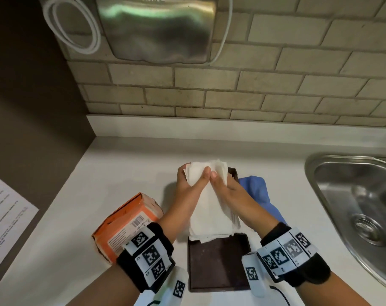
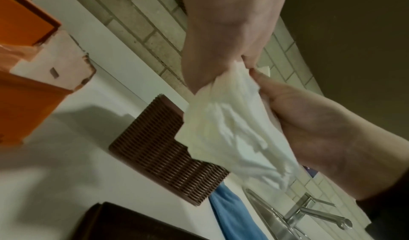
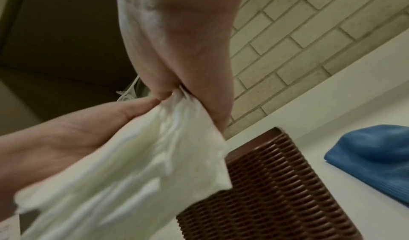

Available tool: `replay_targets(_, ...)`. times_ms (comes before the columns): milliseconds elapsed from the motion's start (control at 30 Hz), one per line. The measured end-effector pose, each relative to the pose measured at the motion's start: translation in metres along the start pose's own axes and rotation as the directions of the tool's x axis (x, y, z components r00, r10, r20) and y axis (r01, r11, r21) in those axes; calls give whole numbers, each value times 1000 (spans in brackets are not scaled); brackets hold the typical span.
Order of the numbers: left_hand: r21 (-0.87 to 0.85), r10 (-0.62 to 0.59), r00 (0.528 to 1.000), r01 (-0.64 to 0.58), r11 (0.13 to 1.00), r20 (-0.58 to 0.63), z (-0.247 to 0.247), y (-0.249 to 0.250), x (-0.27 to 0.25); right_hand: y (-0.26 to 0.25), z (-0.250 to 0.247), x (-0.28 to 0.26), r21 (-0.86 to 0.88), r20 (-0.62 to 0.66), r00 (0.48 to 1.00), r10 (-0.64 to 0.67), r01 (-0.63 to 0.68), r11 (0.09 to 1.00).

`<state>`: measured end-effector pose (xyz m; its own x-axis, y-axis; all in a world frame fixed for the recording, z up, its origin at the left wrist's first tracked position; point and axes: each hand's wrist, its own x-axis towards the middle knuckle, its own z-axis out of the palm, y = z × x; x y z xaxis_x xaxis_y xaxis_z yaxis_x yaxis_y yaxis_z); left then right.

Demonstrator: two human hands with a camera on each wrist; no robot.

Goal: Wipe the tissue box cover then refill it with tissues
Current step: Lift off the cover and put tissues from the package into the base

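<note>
Both hands hold one thick stack of white tissues [image 1: 209,202] upright above the counter. My left hand [image 1: 193,176] grips its left edge and my right hand [image 1: 222,180] grips its right edge, with the thumbs meeting on the front. Under the stack stands the brown woven tissue box cover [image 2: 166,152], mostly hidden in the head view and plain in the right wrist view [image 3: 265,191]. Its dark brown flat panel [image 1: 218,263] lies on the counter nearer to me. The tissues [image 3: 143,165] hang just over the cover's near corner.
An opened orange tissue carton [image 1: 125,224] lies left of my left wrist. A blue cloth [image 1: 258,191] lies right of the cover. A steel sink [image 1: 353,206] with a faucet [image 2: 309,212] fills the right side. A tiled wall [image 1: 231,96] backs the counter, and a printed sheet [image 1: 6,208] hangs at left.
</note>
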<state>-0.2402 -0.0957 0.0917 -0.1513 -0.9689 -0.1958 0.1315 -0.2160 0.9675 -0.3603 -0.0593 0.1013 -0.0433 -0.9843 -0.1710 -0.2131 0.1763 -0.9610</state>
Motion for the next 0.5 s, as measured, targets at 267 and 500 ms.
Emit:
replay_targets(267,-89,2,955,-30,996,-297,-21,-7,23,2,-36,0,-108,77,984,158,-150,983)
replay_targets(500,429,102,990,-52,902,-94,-27,-25,35,15,-57,37,-52,-360,929,92,-119,992)
